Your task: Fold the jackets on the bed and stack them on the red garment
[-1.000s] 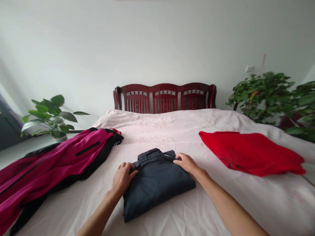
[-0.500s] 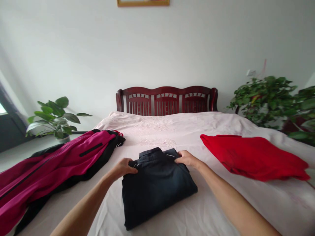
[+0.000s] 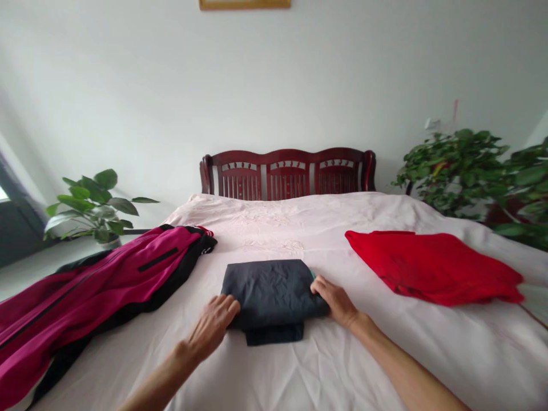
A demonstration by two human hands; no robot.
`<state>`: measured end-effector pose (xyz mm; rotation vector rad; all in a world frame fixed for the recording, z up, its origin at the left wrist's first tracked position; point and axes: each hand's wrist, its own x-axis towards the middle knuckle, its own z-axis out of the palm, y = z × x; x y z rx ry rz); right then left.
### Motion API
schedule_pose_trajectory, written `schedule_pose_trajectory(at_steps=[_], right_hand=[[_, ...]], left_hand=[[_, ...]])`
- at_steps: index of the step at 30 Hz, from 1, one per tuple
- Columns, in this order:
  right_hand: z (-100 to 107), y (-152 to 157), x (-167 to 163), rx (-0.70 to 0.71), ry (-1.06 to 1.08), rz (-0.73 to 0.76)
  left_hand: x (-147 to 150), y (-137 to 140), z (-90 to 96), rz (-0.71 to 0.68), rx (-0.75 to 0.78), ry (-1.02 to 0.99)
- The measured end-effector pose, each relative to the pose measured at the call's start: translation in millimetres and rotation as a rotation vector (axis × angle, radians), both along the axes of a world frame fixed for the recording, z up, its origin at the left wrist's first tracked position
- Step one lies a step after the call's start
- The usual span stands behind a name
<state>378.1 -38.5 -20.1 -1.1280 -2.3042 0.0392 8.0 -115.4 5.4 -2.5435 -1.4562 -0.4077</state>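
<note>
A folded dark navy garment (image 3: pixel 274 291) lies on the pale pink bedsheet (image 3: pixel 282 377) in front of me, with a smooth, slightly creased side up. A narrow band like a collar (image 3: pixel 274 334) sticks out from its near edge, and a bit of green shows at its right side. My left hand (image 3: pixel 216 318) grips the left near corner, its fingers curled over the cloth. At the right edge my right hand (image 3: pixel 336 298) pinches the fabric between thumb and fingers.
A magenta and black zipped jacket (image 3: pixel 111 285) is spread out on the left. Red folded clothing (image 3: pixel 436 267) lies on the right. Beyond the bed stand a dark red wooden headboard (image 3: pixel 286 174) and potted plants (image 3: pixel 98 205) on both sides.
The dark garment has been turned over: its collar-like band pointed away from me and now points toward me. Both hands have shifted slightly nearer and still hold its sides.
</note>
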Motion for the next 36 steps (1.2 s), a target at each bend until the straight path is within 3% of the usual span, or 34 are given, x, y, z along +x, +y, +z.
schedule_pose_trajectory(at_steps=[3,6,8,10,13,15,18,20,24,30,36], right_hand=[[-6.6,-6.0,13.7,-0.069,-0.128,-0.045],[18.5,-3.2,16.7,-0.067,-0.116,-0.114],[39.3,-0.3,4.2,-0.008,-0.014,-0.175],[53.0,1.0,-19.9,0.064,0.051,-0.189],[49.7,-0.6,-62.5,0.091,-0.034,-0.166],[34.2,-2.1,-83.1,-0.01,-0.13,-0.221],[8.9,-2.0,-94.6,-0.158,-0.214,-0.295],[-1.0,-0.5,-93.5,-0.176,-0.213,-0.299],[-10.9,2.0,-86.5,-0.105,-0.11,-0.317],[-37.9,-1.6,-73.6,0.115,0.212,-0.509],[-45.7,-0.3,-64.6,0.093,0.352,-0.638]], left_hand=[[-6.7,-10.4,-0.9,0.005,-0.198,-0.04],[-10.6,-8.9,28.9,-0.026,-0.41,-0.129],[-4.5,-0.1,46.7,-0.02,-0.417,-0.224],[9.9,12.3,51.5,0.035,-0.285,-0.284],[37.0,30.2,29.4,0.127,-0.118,-0.214],[49.3,37.7,2.9,0.178,-0.089,-0.13],[53.5,41.7,-32.3,0.223,-0.023,-0.074],[51.3,41.3,-43.8,0.231,0.01,-0.079],[50.0,36.7,-45.3,0.293,0.014,-0.132],[44.0,23.6,-51.2,0.572,0.005,-0.301],[27.9,20.7,-55.3,0.581,-0.095,-0.504]])
